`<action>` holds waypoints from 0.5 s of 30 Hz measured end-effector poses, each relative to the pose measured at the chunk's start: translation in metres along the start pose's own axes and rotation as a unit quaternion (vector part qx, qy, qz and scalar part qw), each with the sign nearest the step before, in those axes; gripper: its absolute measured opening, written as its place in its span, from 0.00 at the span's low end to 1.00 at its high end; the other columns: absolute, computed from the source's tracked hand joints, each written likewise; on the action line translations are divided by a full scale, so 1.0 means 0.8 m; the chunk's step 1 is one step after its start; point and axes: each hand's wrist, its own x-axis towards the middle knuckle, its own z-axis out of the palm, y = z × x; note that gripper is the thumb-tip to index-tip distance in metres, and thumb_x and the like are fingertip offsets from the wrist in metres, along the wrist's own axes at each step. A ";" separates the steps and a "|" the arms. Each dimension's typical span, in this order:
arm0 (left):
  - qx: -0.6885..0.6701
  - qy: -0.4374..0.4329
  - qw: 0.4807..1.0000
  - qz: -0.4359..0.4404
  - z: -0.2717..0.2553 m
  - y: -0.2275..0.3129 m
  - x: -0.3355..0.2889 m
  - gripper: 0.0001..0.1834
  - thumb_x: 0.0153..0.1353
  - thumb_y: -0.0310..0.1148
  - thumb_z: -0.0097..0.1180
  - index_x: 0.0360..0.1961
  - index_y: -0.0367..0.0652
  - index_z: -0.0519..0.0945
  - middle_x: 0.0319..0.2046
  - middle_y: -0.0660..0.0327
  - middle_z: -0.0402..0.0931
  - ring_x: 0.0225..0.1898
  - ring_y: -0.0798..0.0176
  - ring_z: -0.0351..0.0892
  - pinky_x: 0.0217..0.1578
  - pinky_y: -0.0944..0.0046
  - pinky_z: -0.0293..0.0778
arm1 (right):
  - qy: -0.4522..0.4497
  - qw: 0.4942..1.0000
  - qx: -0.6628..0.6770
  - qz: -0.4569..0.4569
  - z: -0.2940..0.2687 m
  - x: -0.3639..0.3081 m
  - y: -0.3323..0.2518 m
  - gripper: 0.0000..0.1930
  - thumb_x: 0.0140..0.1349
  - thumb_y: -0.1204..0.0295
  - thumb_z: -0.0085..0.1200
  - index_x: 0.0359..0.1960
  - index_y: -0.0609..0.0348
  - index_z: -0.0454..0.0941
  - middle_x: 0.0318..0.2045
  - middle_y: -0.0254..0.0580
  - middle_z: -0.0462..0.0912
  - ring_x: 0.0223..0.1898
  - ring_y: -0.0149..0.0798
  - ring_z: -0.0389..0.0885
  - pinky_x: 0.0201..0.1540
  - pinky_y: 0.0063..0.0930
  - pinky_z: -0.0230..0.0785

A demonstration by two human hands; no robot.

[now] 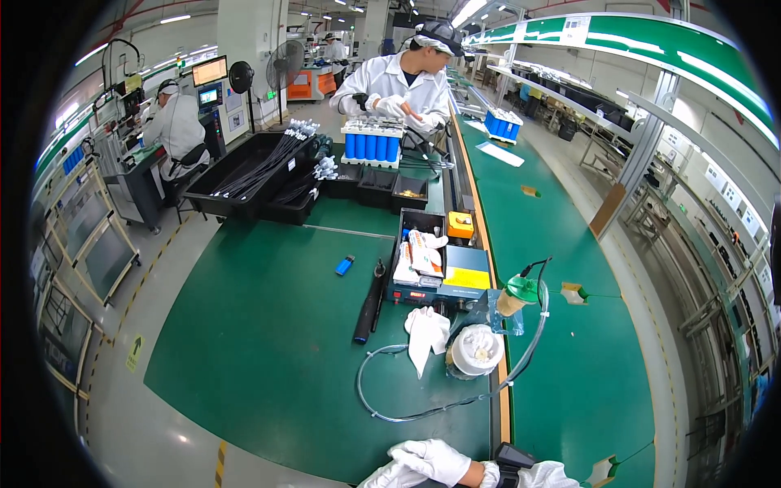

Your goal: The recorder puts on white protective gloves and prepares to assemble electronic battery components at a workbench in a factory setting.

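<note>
Both my hands wear white gloves at the lower edge, just off the near side of the green table (268, 350). My right hand (435, 460) reaches in from the right and lies across my left hand, its fingers stretched out with nothing seen in them. Only a strip of my left hand (392, 477) shows beneath it; its fingers are hidden. A black device (512, 465) sits on my right wrist. Beyond my hands, a grey cable (362, 394) curves over the table. Nearest along it are a white round tub (477, 351) and a crumpled white cloth (427, 333).
A black screwdriver-like tool (370, 305), a blue lighter (345, 265) and a blue-grey box (464, 272) lie farther up. Black bins (232, 183) hold cable bundles. Across the table, a co-worker (403, 81) stands by a blue cell pack (372, 146). A wooden-edged line runs right.
</note>
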 end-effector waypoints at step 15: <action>0.045 -0.019 0.993 -0.109 0.027 0.059 -0.021 0.27 0.74 0.32 0.31 0.71 0.33 0.48 0.69 0.48 0.54 0.69 0.52 0.58 0.68 0.53 0.58 | -0.002 0.948 -0.269 -0.170 0.014 -0.006 0.035 0.23 0.60 0.74 0.47 0.59 0.58 0.68 0.33 0.40 0.78 0.29 0.42 0.81 0.28 0.32 0.74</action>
